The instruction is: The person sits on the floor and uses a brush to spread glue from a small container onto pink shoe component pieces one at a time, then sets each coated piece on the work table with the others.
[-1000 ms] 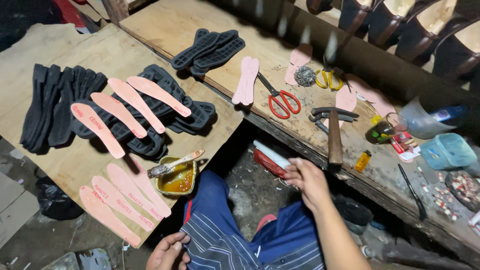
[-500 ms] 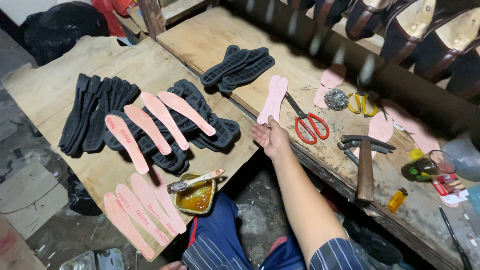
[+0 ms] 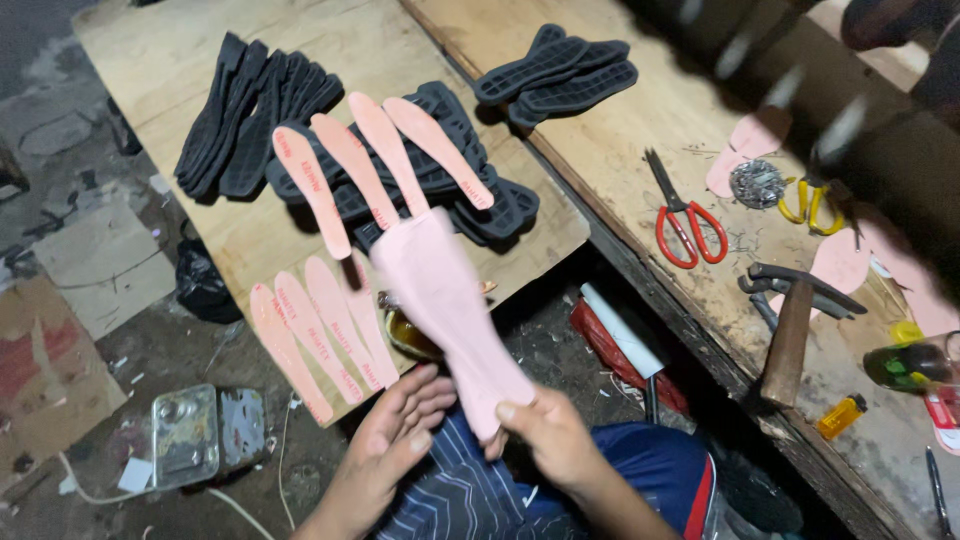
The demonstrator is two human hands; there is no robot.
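Note:
My right hand (image 3: pixel 552 436) grips a stack of plain pink insoles (image 3: pixel 440 300) by its near end, holding it up over my lap. My left hand (image 3: pixel 392 440) is open just left of the stack, fingertips near its lower edge without gripping it. Behind the stack, several pink insoles (image 3: pixel 375 165) lie fanned over a pile of black rubber soles (image 3: pixel 440 175) on a wooden board (image 3: pixel 330 60). More pink insoles (image 3: pixel 315 330) lie at the board's near edge. A small glue pot (image 3: pixel 408 335) is mostly hidden behind the held stack.
A wooden workbench (image 3: pixel 640 130) on the right carries black soles (image 3: pixel 555 72), red scissors (image 3: pixel 685 215), a hammer (image 3: pixel 790 335), yellow-handled scissors (image 3: pixel 815 200), pink cutouts (image 3: pixel 750 145) and a yellow lighter (image 3: pixel 840 415). More black soles (image 3: pixel 250 115) lie at the board's left. A metal tin (image 3: pixel 195 435) sits on the floor.
My right hand reached to the bench, took the pink insole stack lying beside the red scissors and brought it over my lap. My left hand rose beside it.

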